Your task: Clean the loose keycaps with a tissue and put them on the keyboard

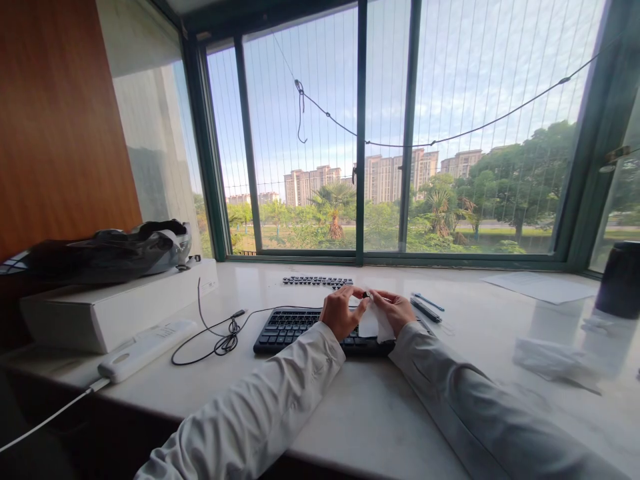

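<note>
Both my hands hover over a black keyboard (287,328) on the white stone sill. My left hand (341,311) pinches a small dark piece, likely a keycap (366,294), between thumb and fingertips. My right hand (395,308) is closed on a white wipe (375,323) pressed against that piece. A row of removed black keycaps (317,281) lies behind the keyboard. The keyboard's black cable (225,340) coils to its left.
A white box (110,308) with a dark bag (107,252) on top stands at the left, with a white power strip (145,348) in front. Two pens (427,307) lie right of the keyboard. Crumpled tissue (550,357), paper (540,287) and a dark cylinder (623,279) occupy the right.
</note>
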`<action>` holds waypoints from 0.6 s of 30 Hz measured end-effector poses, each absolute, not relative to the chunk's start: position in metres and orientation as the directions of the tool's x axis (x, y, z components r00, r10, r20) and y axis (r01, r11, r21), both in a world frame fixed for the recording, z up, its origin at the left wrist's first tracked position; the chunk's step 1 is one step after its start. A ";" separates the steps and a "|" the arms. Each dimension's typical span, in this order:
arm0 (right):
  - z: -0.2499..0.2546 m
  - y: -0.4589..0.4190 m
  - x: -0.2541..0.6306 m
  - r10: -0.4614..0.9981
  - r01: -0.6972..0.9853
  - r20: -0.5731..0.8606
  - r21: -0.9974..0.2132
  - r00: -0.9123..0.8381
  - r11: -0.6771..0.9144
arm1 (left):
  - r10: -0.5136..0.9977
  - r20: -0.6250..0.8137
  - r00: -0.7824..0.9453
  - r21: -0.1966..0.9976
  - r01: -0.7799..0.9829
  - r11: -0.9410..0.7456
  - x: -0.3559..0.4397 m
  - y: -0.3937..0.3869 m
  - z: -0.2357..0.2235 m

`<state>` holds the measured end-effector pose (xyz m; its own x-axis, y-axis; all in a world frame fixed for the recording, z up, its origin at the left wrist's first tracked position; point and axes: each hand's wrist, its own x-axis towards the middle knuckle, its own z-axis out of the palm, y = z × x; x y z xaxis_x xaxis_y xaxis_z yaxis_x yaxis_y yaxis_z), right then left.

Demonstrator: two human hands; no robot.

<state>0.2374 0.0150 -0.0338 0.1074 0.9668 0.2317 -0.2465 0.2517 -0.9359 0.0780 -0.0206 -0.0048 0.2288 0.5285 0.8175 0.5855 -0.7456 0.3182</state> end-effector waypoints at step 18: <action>-0.035 0.008 0.226 0.986 -0.228 0.164 -0.962 -0.034 0.152 | 0.561 0.783 0.269 0.304 0.621 -0.722 0.076 -0.016 -0.007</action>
<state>0.2265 0.0084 -0.0348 -0.0338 0.9860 0.1636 -0.2276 0.1518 -0.9619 0.0764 -0.0156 -0.0071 0.2688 0.5612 0.7828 0.6215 -0.7220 0.3041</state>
